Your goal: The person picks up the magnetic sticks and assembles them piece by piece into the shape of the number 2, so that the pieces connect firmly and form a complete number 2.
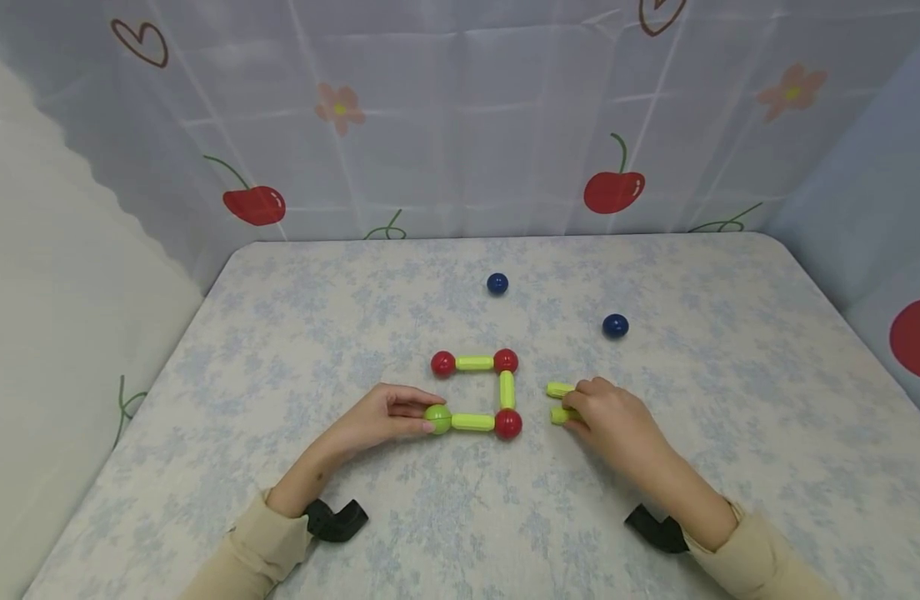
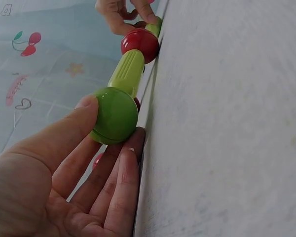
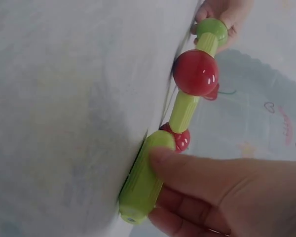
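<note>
My left hand pinches a green ball between thumb and fingers. That ball ends a chain of yellow-green toy building rods and red balls. From it one rod leads to a red ball at the near right corner. Another rod goes up to the far right red ball, then a third runs left to the last red ball. To the right of the chain, my right hand grips a loose yellow-green rod, thumb along its side. A second rod shows just beyond it at the fingers.
Two dark blue balls lie farther back, one beyond the chain and one beyond my right hand. A pale blue floral cloth covers the table. Printed curtains stand behind and at the sides.
</note>
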